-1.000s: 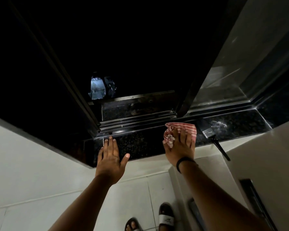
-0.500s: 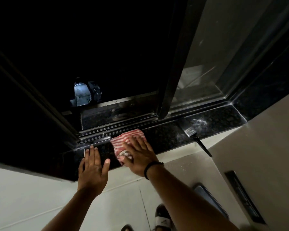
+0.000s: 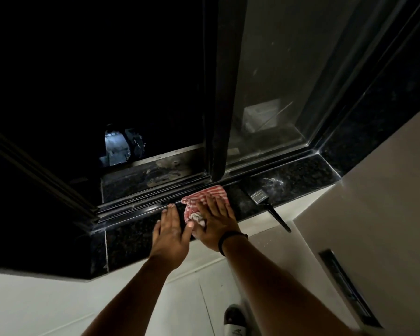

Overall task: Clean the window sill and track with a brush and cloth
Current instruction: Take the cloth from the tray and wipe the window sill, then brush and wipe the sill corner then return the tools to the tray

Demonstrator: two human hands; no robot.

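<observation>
Window sill [image 3: 141, 229] of dark speckled stone runs under the sliding frame, with the track [image 3: 155, 200] along its back edge. Your right hand [image 3: 216, 226] lies flat, fingers spread, pressing the red checked cloth [image 3: 204, 197] onto the sill against the track, near the middle. Your left hand [image 3: 171, 236] rests open and flat just beside it, thumb touching the cloth's edge. Your brush [image 3: 264, 202] lies toward the sill's right end, its handle overhanging the front edge.

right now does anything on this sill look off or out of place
The brush lies at the sill's front edge, its handle sticking out past it, so a bump could tip it off. A whitish dust smear sits beside its bristles.
</observation>
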